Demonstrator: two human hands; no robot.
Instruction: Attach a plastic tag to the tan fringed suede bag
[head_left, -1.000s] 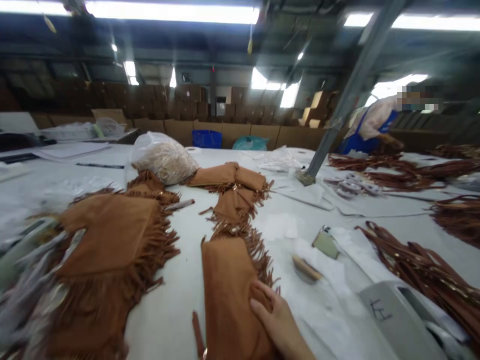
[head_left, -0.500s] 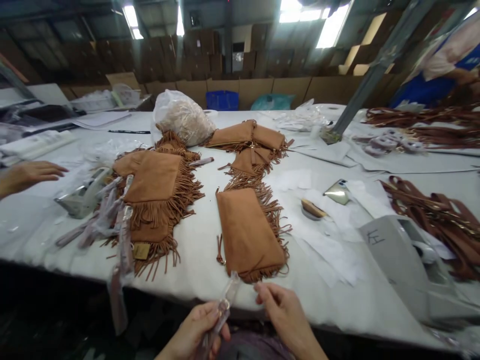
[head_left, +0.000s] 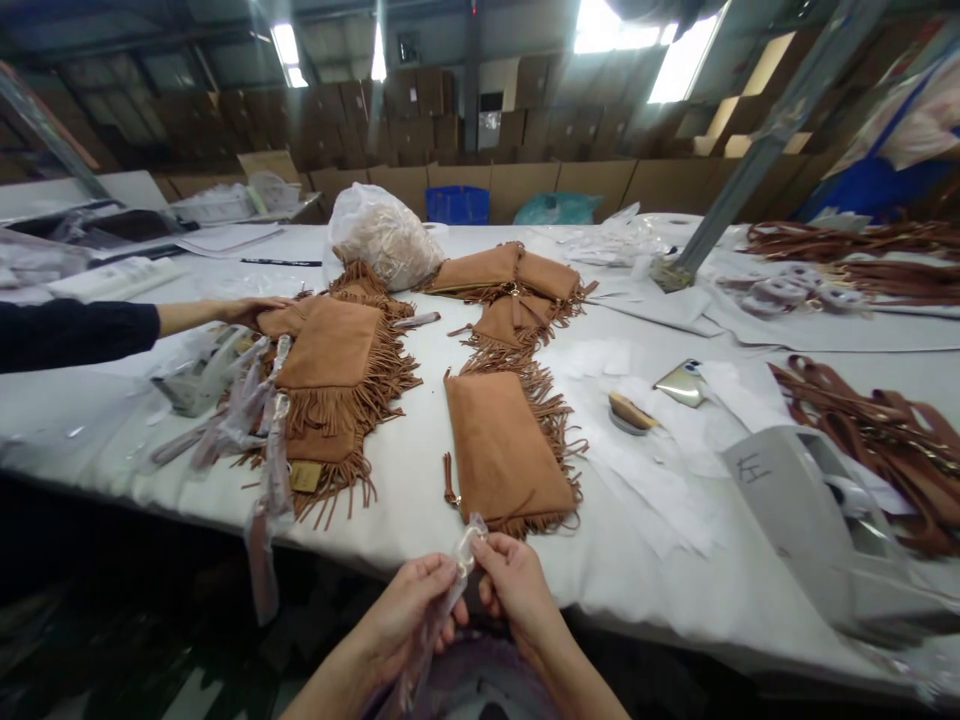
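Between my hands, at the table's front edge, is a plastic-wrapped strap (head_left: pixel 430 634) with a metal clasp at its upper end. My left hand (head_left: pixel 409 610) is closed around the strap just below the clasp. The fingers of my right hand (head_left: pixel 517 585) pinch the wrapped clasp end. Directly beyond them a brown fringed bag (head_left: pixel 506 450) lies flat, its zip pull at the left. A pile of similar fringed bags (head_left: pixel 330 345) lies to the left, with several wrapped straps (head_left: pixel 277 460) beside it and one hanging over the edge.
A co-worker's hand (head_left: pixel 251 310) rests on the left pile. Right of the bag are a tape dispenser (head_left: pixel 795 520), a phone (head_left: pixel 681 384) and brown straps (head_left: pixel 885 430). A metal post (head_left: pixel 765 150) rises at the back right. More bags (head_left: pixel 480 268) and a stuffed plastic bag (head_left: pixel 382 240) lie farther back.
My right hand has moved left and taken hold of the strap's clasp end. The co-worker's hand has reached right onto the left pile of bags. The view has shifted slightly.
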